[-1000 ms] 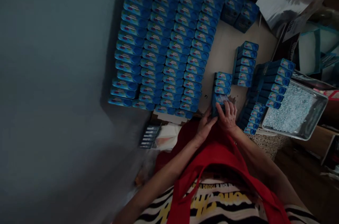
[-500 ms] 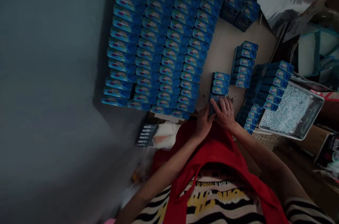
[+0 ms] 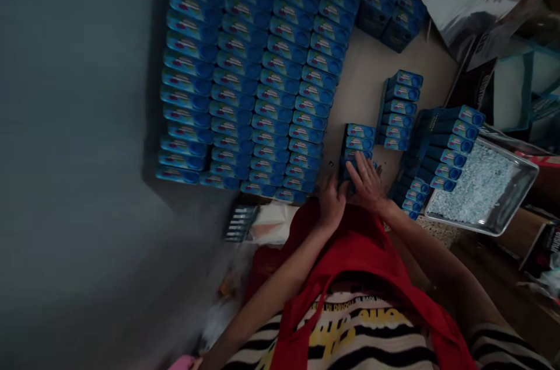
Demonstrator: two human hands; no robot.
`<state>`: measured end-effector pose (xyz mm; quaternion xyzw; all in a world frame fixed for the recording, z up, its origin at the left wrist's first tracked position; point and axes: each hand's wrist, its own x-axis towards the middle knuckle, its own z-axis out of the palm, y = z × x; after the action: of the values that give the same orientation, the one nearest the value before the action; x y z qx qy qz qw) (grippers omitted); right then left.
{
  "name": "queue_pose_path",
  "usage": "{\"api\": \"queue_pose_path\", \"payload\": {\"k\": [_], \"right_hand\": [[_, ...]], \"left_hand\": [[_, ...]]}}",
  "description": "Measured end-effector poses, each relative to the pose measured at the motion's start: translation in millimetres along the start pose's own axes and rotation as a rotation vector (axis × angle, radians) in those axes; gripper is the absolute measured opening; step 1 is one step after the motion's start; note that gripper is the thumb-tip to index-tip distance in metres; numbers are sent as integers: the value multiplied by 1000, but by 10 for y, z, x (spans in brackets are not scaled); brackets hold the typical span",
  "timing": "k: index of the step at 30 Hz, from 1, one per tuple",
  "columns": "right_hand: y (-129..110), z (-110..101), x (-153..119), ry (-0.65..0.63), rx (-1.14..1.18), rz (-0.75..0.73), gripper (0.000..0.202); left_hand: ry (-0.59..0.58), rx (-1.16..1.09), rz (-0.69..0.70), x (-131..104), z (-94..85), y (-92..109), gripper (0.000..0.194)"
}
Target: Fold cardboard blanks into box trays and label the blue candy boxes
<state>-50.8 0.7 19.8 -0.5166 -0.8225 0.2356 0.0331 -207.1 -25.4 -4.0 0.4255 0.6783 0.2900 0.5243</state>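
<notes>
A short row of slim blue boxes [image 3: 360, 131], with coloured print on their tops, stands upright on the tabletop in front of me. My right hand [image 3: 368, 184] rests over the near end of this row, its fingers spread and laid across the box tops. Beside the near left corner of the row is my left hand [image 3: 332, 201], thumb apart from its fingers, touching the end box. The lower part of that end box is hidden by both hands.
Packed columns of matching blue boxes [image 3: 236, 84] fill the left side. Another short row [image 3: 399, 106] and a stacked group [image 3: 455, 142] stand to the right. A metal tray [image 3: 510, 215] holds pale blue granules. Larger dark blue boxes [image 3: 396, 25] sit farther back.
The end box, darker and between my hands before, now stands mostly under my right fingers at the row's near end. My right fingers have spread over the tops. The view has shifted slightly.
</notes>
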Motion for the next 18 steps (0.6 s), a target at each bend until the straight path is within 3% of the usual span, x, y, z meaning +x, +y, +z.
{"api": "queue_pose_path", "payload": {"k": [2,4,9,13,18], "right_hand": [[27,-57,-110,78,67,51,88],[58,-94,-217,183,135,190,82],[75,-16,-316,331,393,408,66],[26,23,-210,467,516,576,39],[84,66,56,383,545,732,24]], "left_hand": [[-38,-76,12,47,27,97,58],[-30,-97,12,126,77,180,60],[7,40,19,242,187,263,74],[-69,75,70,251,140,218,58],[-13,91,15,355,87,116,39]]}}
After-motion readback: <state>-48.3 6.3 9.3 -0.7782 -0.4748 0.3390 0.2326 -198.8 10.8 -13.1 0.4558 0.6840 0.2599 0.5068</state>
